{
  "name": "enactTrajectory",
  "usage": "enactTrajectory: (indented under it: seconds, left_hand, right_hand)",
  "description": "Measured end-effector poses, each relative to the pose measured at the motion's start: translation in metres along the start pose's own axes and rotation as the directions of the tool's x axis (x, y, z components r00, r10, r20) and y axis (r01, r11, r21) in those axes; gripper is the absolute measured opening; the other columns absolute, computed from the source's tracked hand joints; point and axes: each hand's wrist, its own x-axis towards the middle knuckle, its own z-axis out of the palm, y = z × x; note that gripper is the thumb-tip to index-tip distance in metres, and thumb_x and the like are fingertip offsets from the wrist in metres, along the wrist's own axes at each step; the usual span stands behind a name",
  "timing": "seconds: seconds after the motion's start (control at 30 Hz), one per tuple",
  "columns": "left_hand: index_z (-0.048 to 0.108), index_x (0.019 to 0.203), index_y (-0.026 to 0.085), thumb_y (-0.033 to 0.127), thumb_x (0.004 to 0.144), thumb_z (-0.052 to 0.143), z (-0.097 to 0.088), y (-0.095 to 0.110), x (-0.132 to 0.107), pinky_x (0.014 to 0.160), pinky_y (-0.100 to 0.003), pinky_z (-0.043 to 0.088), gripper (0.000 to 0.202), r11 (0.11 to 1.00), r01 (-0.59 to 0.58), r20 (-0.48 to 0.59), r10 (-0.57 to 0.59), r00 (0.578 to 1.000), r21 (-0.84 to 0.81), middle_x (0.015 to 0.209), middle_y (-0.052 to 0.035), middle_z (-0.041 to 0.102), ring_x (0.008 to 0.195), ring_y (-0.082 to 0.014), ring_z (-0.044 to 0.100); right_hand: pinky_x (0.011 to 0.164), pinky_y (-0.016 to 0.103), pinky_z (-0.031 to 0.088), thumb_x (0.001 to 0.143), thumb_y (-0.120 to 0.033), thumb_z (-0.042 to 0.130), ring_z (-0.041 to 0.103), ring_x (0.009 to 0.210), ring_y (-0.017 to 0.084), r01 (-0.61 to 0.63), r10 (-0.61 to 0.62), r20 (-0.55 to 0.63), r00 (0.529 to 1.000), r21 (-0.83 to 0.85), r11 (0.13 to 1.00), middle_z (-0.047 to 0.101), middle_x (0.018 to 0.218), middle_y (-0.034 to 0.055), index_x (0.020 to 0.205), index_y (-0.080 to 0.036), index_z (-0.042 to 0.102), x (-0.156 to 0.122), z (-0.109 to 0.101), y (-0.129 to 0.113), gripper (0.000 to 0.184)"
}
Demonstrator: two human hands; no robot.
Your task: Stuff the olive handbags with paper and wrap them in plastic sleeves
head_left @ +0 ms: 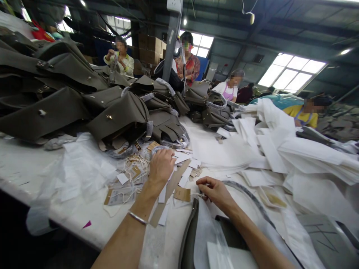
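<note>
My left hand (161, 164) reaches forward over a scatter of white paper slips (185, 158) and brown card tags with white strings (134, 168); its fingers curl down out of sight among them. My right hand (214, 190) pinches something small and thin beside a brown card tag (182, 194). Just below it lies an olive-grey handbag (189, 235) with a clear plastic wrap (206, 231) and a long strap (249, 198). A silver bangle (137, 218) circles my left wrist.
A heap of olive-grey handbags (70, 97) covers the white table (17, 168) at the left and back. Stacks of white fabric dust bags (280, 149) fill the right. Several other people sit working along the far side. A grey pillar (171, 41) rises behind.
</note>
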Motion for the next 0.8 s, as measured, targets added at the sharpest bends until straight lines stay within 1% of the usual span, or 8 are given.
enactTrajectory:
  seconds: [0.17, 0.33, 0.4, 0.47, 0.53, 0.6, 0.7, 0.8]
  left_hand:
    - [0.064, 0.099, 0.016, 0.008, 0.076, 0.064, 0.0, -0.016, -0.002, 0.112, -0.054, 0.022, 0.025, 0.978, 0.014, -0.124, 0.011, 0.992, 0.206, 0.115, -0.0156, 0.064, 0.125, -0.0363, 0.047]
    - [0.061, 0.107, 0.016, 0.002, 0.079, 0.054, -0.002, -0.019, 0.002, 0.115, -0.056, 0.015, 0.033, 0.987, 0.015, -0.172, 0.013, 0.985, 0.159, 0.107, -0.0145, 0.068, 0.121, -0.0321, 0.053]
    - [0.057, 0.114, 0.017, 0.006, 0.081, 0.054, -0.004, -0.012, 0.003, 0.112, -0.054, 0.025, 0.034, 0.998, -0.006, -0.161, 0.016, 0.987, 0.065, 0.108, -0.013, 0.068, 0.117, -0.0301, 0.056]
    - [0.05, 0.122, 0.02, 0.013, 0.085, 0.056, -0.001, -0.002, -0.001, 0.101, -0.044, 0.042, 0.038, 0.994, -0.074, -0.08, 0.067, 0.995, -0.083, 0.106, -0.0087, 0.069, 0.106, -0.0247, 0.063]
    - [0.043, 0.129, 0.019, 0.02, 0.088, 0.058, 0.007, 0.011, -0.008, 0.084, -0.032, 0.052, 0.043, 0.947, -0.159, 0.064, 0.184, 0.981, -0.278, 0.099, -0.0053, 0.071, 0.091, -0.0193, 0.069]
    - [0.042, 0.131, 0.017, 0.026, 0.09, 0.058, 0.02, 0.021, -0.016, 0.073, -0.026, 0.053, 0.045, 0.871, -0.207, 0.192, 0.319, 0.928, -0.446, 0.093, -0.0046, 0.071, 0.082, -0.017, 0.07]
    - [0.046, 0.128, 0.015, 0.032, 0.093, 0.056, 0.037, 0.028, -0.023, 0.069, -0.024, 0.052, 0.04, 0.846, -0.213, 0.282, 0.384, 0.879, -0.488, 0.09, -0.0049, 0.071, 0.081, -0.0163, 0.07]
    - [0.05, 0.123, 0.015, 0.031, 0.097, 0.05, 0.043, 0.024, -0.021, 0.075, -0.028, 0.052, 0.03, 0.922, -0.182, 0.253, 0.277, 0.927, -0.341, 0.093, -0.006, 0.07, 0.084, -0.0172, 0.069]
  right_hand:
    - [0.053, 0.025, 0.045, 0.074, -0.041, 0.061, 0.054, 0.048, 0.012, 0.165, -0.171, -0.057, 0.984, -0.102, 0.981, 0.06, 0.058, -0.0029, 0.085, -0.018, 0.073, -0.005, -0.005, -0.016, 0.028]
    - [0.06, 0.028, 0.05, 0.079, -0.037, 0.06, 0.06, 0.057, 0.015, 0.272, -0.297, -0.089, 0.951, -0.221, 0.937, 0.069, 0.072, 0.0012, 0.087, -0.02, 0.073, -0.005, -0.012, -0.027, 0.022]
    - [0.065, 0.03, 0.053, 0.082, -0.035, 0.06, 0.064, 0.069, 0.018, 0.354, -0.416, -0.155, 0.896, -0.318, 0.88, 0.072, 0.089, 0.0045, 0.097, -0.021, 0.072, -0.005, -0.017, -0.03, 0.024]
    - [0.078, 0.035, 0.055, 0.083, -0.032, 0.061, 0.066, 0.095, 0.023, 0.451, -0.579, -0.2, 0.791, -0.449, 0.771, 0.069, 0.115, 0.0086, 0.117, -0.022, 0.066, -0.007, -0.022, -0.033, 0.036]
    - [0.097, 0.042, 0.05, 0.084, -0.027, 0.063, 0.056, 0.122, 0.027, 0.522, -0.715, -0.159, 0.681, -0.579, 0.626, 0.057, 0.137, 0.0107, 0.135, -0.024, 0.054, -0.012, -0.027, -0.036, 0.052]
    - [0.107, 0.045, 0.043, 0.084, -0.021, 0.061, 0.049, 0.131, 0.027, 0.57, -0.771, -0.032, 0.636, -0.655, 0.497, 0.053, 0.143, 0.0094, 0.14, -0.026, 0.05, -0.018, -0.031, -0.037, 0.057]
    - [0.098, 0.036, 0.049, 0.082, -0.01, 0.052, 0.061, 0.115, 0.022, 0.593, -0.703, 0.13, 0.7, -0.654, 0.47, 0.065, 0.126, 0.006, 0.13, -0.027, 0.057, -0.028, -0.038, -0.03, 0.051]
    - [0.09, 0.035, 0.051, 0.078, -0.012, 0.05, 0.067, 0.102, 0.023, 0.377, -0.502, 0.025, 0.864, -0.692, 0.615, 0.071, 0.112, 0.0068, 0.122, -0.023, 0.062, -0.034, -0.052, -0.013, 0.046]
